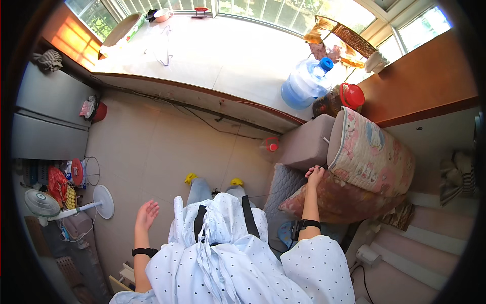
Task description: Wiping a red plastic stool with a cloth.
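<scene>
My left hand hangs over the tiled floor with its fingers loosely apart and nothing in it. My right hand is reached out at the right, its fingers curled around what looks like a thin dark cord, too small to tell. Just beyond it are a grey-brown padded block and a rolled quilted mat with a cartoon print. Below that mat lies a reddish patterned cushion or blanket. A grey quilted pad lies to the left of the cushion. Both forearms wear black straps.
A wide windowsill ahead bears a blue water jug, a red-lidded container and a wire hanger. A red-capped bottle stands on the floor. At the left are a fan, a refrigerator and a red bin. Steps lie right.
</scene>
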Available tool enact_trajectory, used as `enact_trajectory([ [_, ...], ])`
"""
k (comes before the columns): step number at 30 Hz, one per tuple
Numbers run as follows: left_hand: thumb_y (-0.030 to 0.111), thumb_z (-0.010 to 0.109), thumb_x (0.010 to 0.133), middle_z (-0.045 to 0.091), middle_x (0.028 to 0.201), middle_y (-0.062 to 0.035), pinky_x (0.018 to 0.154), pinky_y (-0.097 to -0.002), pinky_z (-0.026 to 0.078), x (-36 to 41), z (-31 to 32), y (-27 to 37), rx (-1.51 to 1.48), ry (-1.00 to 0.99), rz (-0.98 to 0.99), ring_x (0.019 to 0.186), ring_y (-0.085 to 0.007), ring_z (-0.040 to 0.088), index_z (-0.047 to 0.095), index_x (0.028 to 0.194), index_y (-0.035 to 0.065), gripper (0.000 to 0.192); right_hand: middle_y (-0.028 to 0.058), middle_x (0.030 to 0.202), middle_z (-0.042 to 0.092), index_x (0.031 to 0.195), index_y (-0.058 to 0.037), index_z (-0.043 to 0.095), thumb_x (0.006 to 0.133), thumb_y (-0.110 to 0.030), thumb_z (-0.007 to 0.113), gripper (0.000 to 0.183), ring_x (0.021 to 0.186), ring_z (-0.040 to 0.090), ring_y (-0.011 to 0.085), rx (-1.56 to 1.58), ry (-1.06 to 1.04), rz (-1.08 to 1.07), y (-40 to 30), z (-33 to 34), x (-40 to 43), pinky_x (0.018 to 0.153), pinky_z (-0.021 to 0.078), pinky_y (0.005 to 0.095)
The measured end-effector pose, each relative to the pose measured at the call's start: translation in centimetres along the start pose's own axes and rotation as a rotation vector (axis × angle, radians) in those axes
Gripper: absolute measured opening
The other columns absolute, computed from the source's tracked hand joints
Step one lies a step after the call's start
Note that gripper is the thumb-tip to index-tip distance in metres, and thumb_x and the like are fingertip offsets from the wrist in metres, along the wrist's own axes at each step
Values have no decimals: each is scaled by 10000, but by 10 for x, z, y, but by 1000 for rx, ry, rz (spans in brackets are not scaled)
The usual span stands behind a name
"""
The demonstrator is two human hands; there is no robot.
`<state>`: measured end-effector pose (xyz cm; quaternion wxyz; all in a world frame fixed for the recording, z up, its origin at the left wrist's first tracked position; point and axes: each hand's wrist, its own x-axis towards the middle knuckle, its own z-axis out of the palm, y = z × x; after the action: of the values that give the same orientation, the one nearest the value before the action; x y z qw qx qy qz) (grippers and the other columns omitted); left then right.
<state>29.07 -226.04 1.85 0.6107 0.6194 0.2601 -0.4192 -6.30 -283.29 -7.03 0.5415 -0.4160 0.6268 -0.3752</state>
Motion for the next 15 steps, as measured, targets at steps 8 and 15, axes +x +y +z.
enact_trajectory([
  [8, 221, 443, 879, 518, 1131, -127, 875, -357, 414, -9, -43, -53, -40, 117, -119, 1022, -249, 516, 411, 1212, 18, 392, 54, 621, 468, 860, -35, 416, 892, -91, 357, 87, 398, 425, 128, -20, -23, -3, -10, 11, -45, 341, 365, 252],
  [15, 221, 450, 874, 515, 1136, -126, 859, -350, 421, -2, -41, -48, -60, 80, -83, 1010, -245, 520, 411, 1208, 18, 392, 52, 608, 475, 870, -45, 434, 897, -96, 355, 98, 385, 419, 115, -145, -67, -41, 4, 22, -58, 328, 342, 251],
])
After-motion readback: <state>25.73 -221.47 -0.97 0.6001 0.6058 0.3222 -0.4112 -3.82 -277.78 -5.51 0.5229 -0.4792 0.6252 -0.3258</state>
